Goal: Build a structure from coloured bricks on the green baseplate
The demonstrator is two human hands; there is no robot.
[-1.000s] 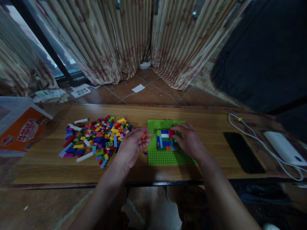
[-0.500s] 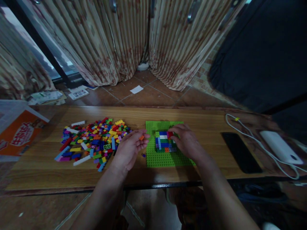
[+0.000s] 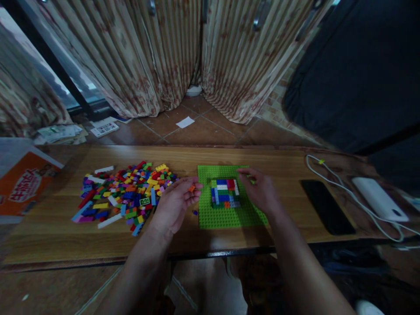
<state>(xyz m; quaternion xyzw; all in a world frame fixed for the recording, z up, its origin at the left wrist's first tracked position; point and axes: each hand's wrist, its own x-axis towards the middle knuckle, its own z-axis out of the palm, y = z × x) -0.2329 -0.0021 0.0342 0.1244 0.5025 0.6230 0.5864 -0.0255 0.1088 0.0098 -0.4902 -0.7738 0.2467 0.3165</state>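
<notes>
A green baseplate lies on the wooden table, carrying a block of joined bricks in blue, white, green, red and orange. Just right of that block is my right hand, its fingers apart and nothing seen in them. My left hand is palm up at the plate's left edge, fingers curled around a small orange brick. Below its fingers a tiny blue brick rests on the wood. A wide pile of loose bricks in many colours spreads to the left.
On the right are a black phone, a white power bank and a white cable. An orange and white box stands at the left end. Behind the table hang striped curtains.
My right hand has drawn back to the right from the block of bricks, and its fingers have opened. The red brick and a white one beside it are now uncovered. My left hand keeps its brick.
</notes>
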